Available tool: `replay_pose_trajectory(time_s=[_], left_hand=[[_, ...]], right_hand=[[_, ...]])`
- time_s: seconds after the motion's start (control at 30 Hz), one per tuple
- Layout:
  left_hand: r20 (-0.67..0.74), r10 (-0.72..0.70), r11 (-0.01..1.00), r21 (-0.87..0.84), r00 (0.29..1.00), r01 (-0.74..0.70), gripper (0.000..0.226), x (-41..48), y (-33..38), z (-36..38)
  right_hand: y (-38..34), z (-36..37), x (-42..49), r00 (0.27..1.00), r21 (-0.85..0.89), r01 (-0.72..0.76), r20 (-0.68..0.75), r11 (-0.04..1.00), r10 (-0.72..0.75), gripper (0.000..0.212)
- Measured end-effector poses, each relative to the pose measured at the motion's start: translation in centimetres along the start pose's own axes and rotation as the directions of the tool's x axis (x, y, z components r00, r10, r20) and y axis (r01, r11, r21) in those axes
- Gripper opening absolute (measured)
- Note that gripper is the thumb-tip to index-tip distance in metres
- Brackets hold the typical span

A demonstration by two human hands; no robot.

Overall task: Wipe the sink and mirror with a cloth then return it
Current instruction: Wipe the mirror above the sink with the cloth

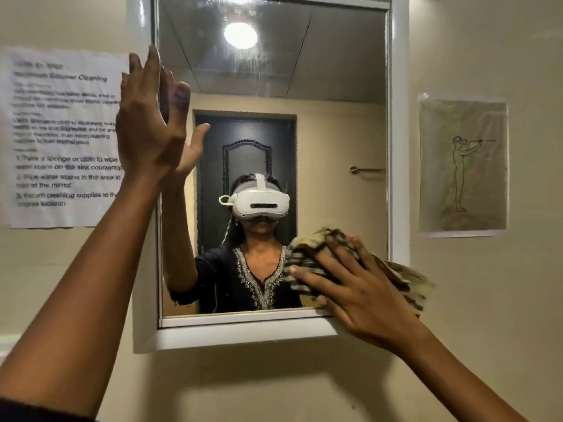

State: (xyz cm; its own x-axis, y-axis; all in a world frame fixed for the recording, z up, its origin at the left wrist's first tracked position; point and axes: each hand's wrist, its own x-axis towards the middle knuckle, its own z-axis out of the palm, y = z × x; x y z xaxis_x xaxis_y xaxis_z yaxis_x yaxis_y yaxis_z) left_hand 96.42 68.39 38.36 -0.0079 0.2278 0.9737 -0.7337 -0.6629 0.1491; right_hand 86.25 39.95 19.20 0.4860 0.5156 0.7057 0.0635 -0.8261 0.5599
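A wall mirror (pixel 335 117) in a white frame (pixel 243 330) fills the middle of the view. My right hand (pixel 359 287) presses a brown and cream striped cloth (pixel 399 275) flat against the glass at its lower right corner, fingers spread over the cloth. My left hand (pixel 146 117) is raised with fingers apart, its fingertips resting on the mirror's left edge and frame, holding nothing. The sink is out of view.
A printed instruction sheet (pixel 61 138) hangs on the wall left of the mirror. A sketch of a standing figure (pixel 463 166) is taped to the wall on the right. The mirror reflects a dark door, a ceiling light and a person wearing a headset.
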Motion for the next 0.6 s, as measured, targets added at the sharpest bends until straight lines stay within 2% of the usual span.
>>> replay_pose_trajectory(time_s=[0.07, 0.13, 0.2, 0.37, 0.43, 0.5, 0.6], left_hand=[[0.0, 0.004, 1.0, 0.021, 1.0, -0.004, 0.062, 0.2, 0.0, 0.1], [-0.001, -0.009, 1.0, 0.03, 1.0, 0.009, 0.063, 0.4, -0.2, 0.2], [-0.02, 0.005, 1.0, 0.027, 1.0, -0.005, 0.063, 0.4, -0.6, 0.2], [-0.046, 0.036, 0.997, 0.071, 0.998, -0.033, 0.056, 2.9, -5.7, 4.0], [-0.001, 0.006, 0.989, 0.146, 1.0, -0.006, 0.062, 3.7, -8.1, 5.7], [-0.013, 0.01, 0.991, 0.131, 1.0, -0.008, 0.058, 4.3, -9.6, 6.6], [-0.019, 0.03, 0.998, 0.063, 0.999, -0.029, 0.059, 4.4, -10.1, 7.1]], right_hand=[[-2.4, -0.1, 2.0, 0.988, 0.024, 0.153, 0.016, 0.988, -0.154, 0.049], [-6.0, 0.7, 4.6, 0.937, 0.031, 0.348, 0.029, 0.937, -0.349, 0.047], [-10.4, 1.9, 7.4, 0.883, -0.014, 0.469, 0.029, 0.883, -0.468, 0.046], [-17.4, 2.8, 12.1, 0.82, -0.204, 0.568, 0.059, 0.797, -0.569, 0.04], [-17.2, 2.7, 11.7, 0.812, -0.218, 0.579, 0.072, 0.786, -0.579, 0.04], [-16.1, 3.2, 10.2, 0.801, -0.231, 0.593, 0.073, 0.772, -0.594, 0.04], [-13.1, 4.1, 7.0, 0.839, -0.162, 0.537, -0.001, 0.828, -0.544, 0.041]])
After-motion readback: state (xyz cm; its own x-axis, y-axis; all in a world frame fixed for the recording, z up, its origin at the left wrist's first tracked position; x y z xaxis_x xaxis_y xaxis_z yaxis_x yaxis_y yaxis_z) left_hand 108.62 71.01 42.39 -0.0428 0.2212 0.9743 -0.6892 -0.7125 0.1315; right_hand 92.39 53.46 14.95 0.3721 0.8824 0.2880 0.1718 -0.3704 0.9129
